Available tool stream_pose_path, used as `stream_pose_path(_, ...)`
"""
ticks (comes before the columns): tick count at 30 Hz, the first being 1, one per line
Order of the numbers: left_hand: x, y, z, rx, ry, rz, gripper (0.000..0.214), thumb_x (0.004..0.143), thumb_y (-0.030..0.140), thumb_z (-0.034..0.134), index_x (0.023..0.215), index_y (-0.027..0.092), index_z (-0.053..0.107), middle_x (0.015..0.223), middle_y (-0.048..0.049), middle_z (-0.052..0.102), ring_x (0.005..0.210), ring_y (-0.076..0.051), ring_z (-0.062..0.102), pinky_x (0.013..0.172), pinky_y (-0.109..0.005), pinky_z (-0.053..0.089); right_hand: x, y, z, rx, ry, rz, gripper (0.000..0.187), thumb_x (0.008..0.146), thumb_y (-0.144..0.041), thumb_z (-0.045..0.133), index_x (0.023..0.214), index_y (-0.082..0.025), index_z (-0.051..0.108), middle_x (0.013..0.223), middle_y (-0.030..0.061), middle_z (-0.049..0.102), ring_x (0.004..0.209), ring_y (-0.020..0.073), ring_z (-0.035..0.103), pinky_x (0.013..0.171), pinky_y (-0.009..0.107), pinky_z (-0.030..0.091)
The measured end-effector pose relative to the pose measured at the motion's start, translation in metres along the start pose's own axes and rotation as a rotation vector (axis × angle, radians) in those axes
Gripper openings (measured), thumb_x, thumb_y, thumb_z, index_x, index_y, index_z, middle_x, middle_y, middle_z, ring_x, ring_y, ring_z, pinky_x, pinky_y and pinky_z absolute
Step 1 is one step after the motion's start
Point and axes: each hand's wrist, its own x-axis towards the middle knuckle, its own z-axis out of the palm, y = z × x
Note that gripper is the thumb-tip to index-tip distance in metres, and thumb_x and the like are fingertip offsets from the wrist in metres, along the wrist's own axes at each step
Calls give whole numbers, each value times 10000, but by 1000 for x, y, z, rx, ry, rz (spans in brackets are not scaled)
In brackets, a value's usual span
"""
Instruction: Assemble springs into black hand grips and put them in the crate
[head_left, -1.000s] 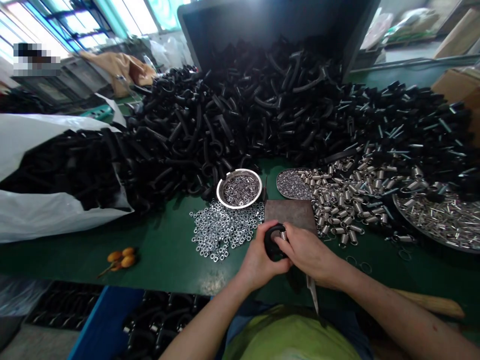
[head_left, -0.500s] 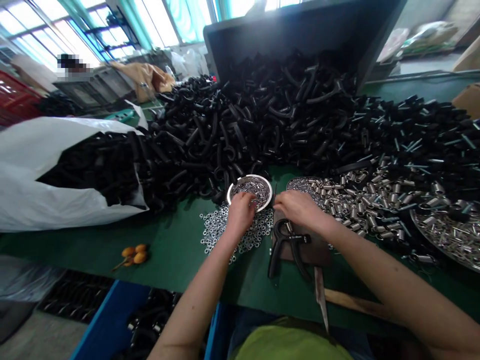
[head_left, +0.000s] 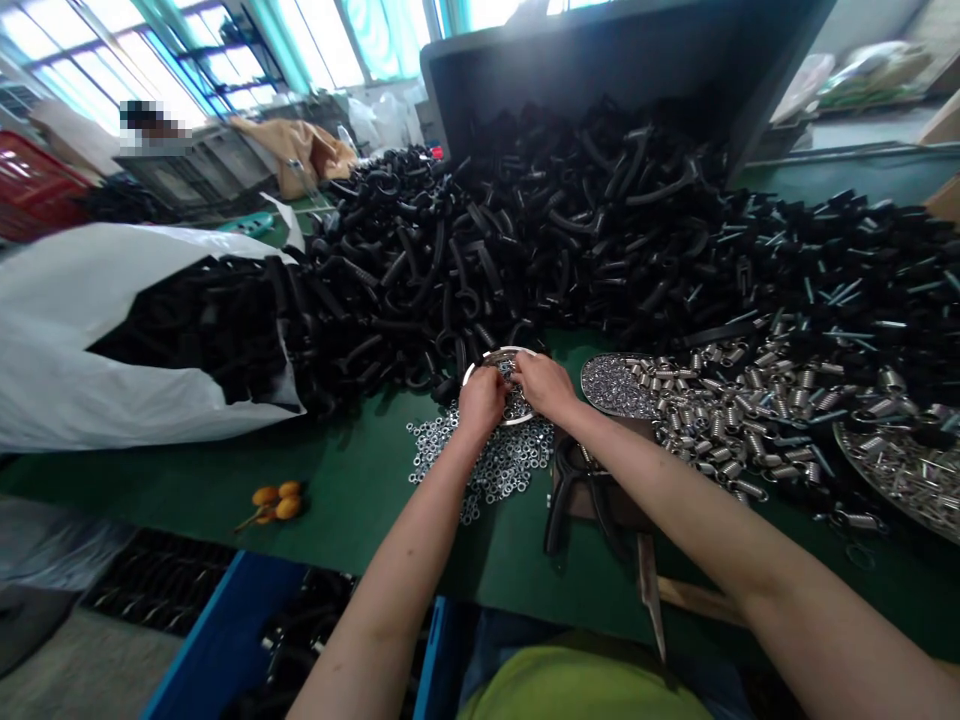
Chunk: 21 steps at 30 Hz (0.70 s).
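Both my hands meet over a round metal bowl (head_left: 519, 415) filled with small shiny metal parts. The fingers of my left hand (head_left: 482, 400) are bent and pressed together at the bowl's left side; what they pinch is too small to make out. My right hand (head_left: 546, 385) reaches in from the right with its fingertips close to the left ones, also closed, their contents hidden. Loose metal nuts (head_left: 499, 475) are spread on the green table in front of the bowl. A black spring clamp (head_left: 559, 500) lies on a dark block (head_left: 630, 508), partly behind my right forearm.
Black plastic clamp parts (head_left: 480, 250) are heaped along the back, below a tipped grey bin (head_left: 600, 70). Springs (head_left: 720, 410) and a tray of tiny parts (head_left: 619, 388) lie right. A blade (head_left: 650, 595) juts over the front edge. Orange fruits (head_left: 277, 500) sit left.
My right hand has moved left from beside the dark block to the bowl, joining my left hand there. My left hand has stayed at the bowl. The view has shifted slightly.
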Motion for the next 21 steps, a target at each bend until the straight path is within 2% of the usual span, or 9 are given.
stream_pose_path(2,-1,0,-4,-23,9,-6,95,788,230,534,776,165,603,828,-76,626,794,-199,562,701,-292,405,-11,8,-10,61,0,8,271,912,-262,424,1108,-133,561,959,119,671,862,208,581,725,303,393)
stream_pose_path(5,-7,2,-11,-203,24,-65,82,786,233,516,737,179,554,699,-26,601,664,-160,543,625,-264,393,-38,27,-29,149,-34,-17,227,900,-306,458,984,-177,626,892,47,687,800,154,602,703,249,400)
stream_pose_path(9,-31,15,-18,-823,-50,-209,170,780,304,535,690,194,443,598,33,550,481,-99,460,489,-217,358,-79,55,-41,268,-115,13,191,847,-281,510,836,-185,676,822,18,690,776,152,611,694,252,413)
stream_pose_path(12,-59,28,-20,-1143,-156,-264,226,769,376,581,734,194,451,598,52,532,441,-75,421,432,-190,319,-99,66,-37,280,-144,44,189,849,-220,466,892,-184,646,811,16,678,755,150,612,680,259,416)
stream_pose_path(14,-78,36,-19,-1191,-240,-292,255,733,402,634,756,182,508,589,57,514,443,-66,410,424,-182,298,-104,67,-32,273,-155,49,191,854,-194,437,965,-184,593,820,15,665,755,143,607,674,255,416)
stream_pose_path(17,-101,41,-16,-1124,-318,-307,271,713,418,659,755,155,606,548,55,490,449,-66,406,438,-188,293,-105,64,-29,233,-192,37,176,848,-174,434,1000,-181,522,789,7,647,732,135,594,655,243,409)
stream_pose_path(21,-117,42,-11,-1043,-367,-276,237,741,357,631,843,149,678,630,21,575,516,-86,488,515,-209,376,-101,57,-32,114,-251,15,198,827,-144,430,1013,-176,490,779,20,647,723,145,589,632,238,392)
